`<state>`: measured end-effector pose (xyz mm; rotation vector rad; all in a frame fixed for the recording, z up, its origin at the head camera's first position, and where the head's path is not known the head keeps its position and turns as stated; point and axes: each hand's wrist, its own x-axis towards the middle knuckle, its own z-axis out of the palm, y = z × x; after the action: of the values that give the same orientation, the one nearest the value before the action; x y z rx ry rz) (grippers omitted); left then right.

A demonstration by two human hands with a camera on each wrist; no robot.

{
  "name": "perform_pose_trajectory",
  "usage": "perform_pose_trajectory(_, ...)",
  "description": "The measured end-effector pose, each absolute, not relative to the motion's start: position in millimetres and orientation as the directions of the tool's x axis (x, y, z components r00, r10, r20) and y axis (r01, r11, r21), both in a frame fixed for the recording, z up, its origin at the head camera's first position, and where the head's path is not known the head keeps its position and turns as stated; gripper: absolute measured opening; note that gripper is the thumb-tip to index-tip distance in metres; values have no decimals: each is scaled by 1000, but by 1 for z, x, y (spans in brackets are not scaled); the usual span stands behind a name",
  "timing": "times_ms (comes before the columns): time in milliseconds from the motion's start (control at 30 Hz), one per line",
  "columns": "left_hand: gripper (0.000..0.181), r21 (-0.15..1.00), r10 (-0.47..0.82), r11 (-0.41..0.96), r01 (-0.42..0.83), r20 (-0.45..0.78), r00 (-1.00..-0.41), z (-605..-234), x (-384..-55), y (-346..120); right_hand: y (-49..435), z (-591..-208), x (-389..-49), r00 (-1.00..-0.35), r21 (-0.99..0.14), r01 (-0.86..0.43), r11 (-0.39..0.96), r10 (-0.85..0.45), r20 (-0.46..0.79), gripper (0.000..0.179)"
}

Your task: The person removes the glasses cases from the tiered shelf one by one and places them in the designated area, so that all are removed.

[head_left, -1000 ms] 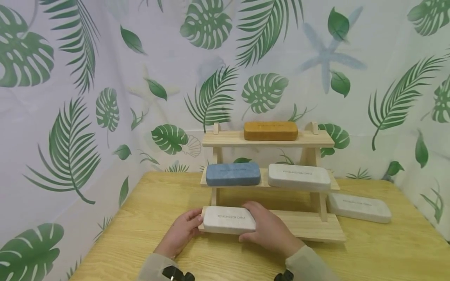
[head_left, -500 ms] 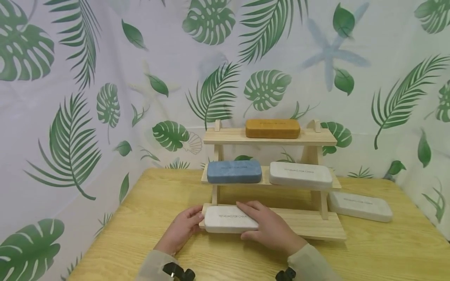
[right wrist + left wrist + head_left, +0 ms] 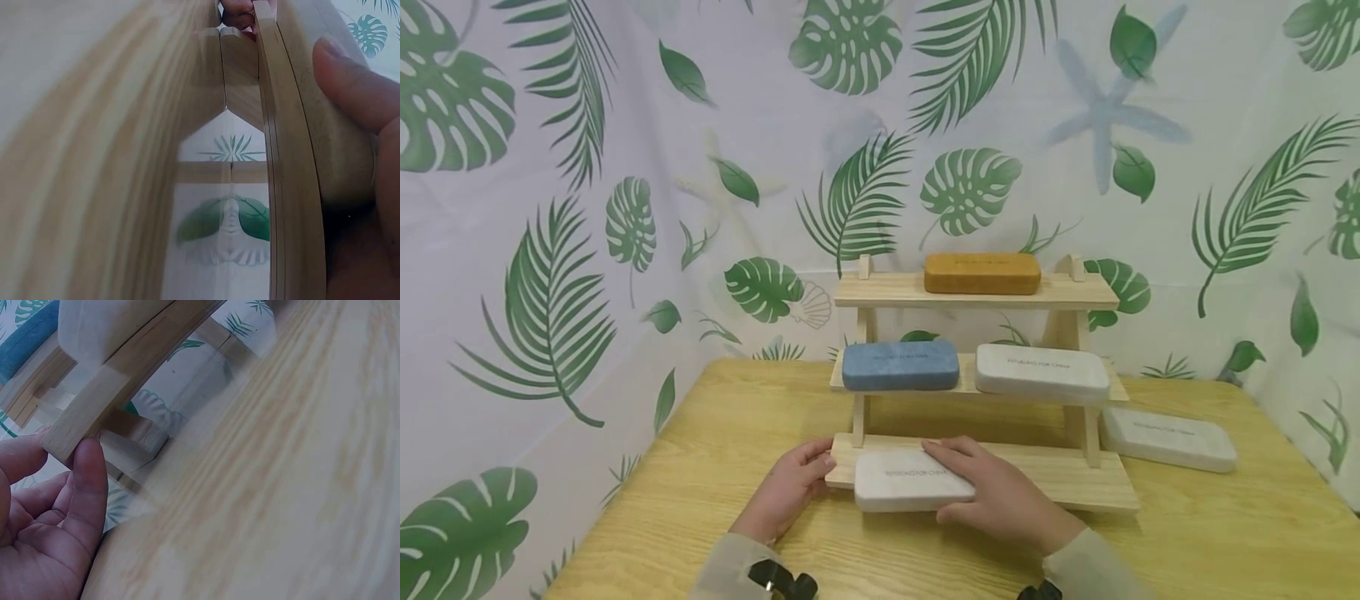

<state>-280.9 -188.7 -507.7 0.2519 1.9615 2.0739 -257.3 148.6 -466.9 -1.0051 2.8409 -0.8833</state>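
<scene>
My right hand (image 3: pixel 1000 492) grips the right end of a white glasses case (image 3: pixel 906 483) on the lowest board (image 3: pixel 1060 475) of a three-tier wooden rack. The case's front edge sticks out past the board's front edge. In the right wrist view my thumb (image 3: pixel 350 78) presses the near side of this case (image 3: pixel 337 156), beside the board (image 3: pixel 287 156). My left hand (image 3: pixel 786 492) pinches the left end of the same board. Thumb and finger hold that board end (image 3: pixel 72 428) in the left wrist view; the white case (image 3: pixel 100 331) lies above it.
An orange glasses case (image 3: pixel 982 275) sits on the top tier. The middle tier bears a blue case (image 3: pixel 900 367) and a white case (image 3: pixel 1042 373). Another white case (image 3: pixel 1172 439) lies on the wooden table (image 3: pixel 677 467), right of the rack. A leaf-print cloth (image 3: pixel 700 125) hangs behind.
The right hand has slid the white case to the right and toward me, baring the board's left end. Before that its fingers shifted slightly over the case. The left hand stays put.
</scene>
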Motion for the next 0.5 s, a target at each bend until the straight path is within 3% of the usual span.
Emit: perform_pose_trajectory(500, 58, 997, 324, -38, -73, -57, -944, -507, -280, -189, 178, -470, -252, -798, -536, -573, 620, -572, 191, 85)
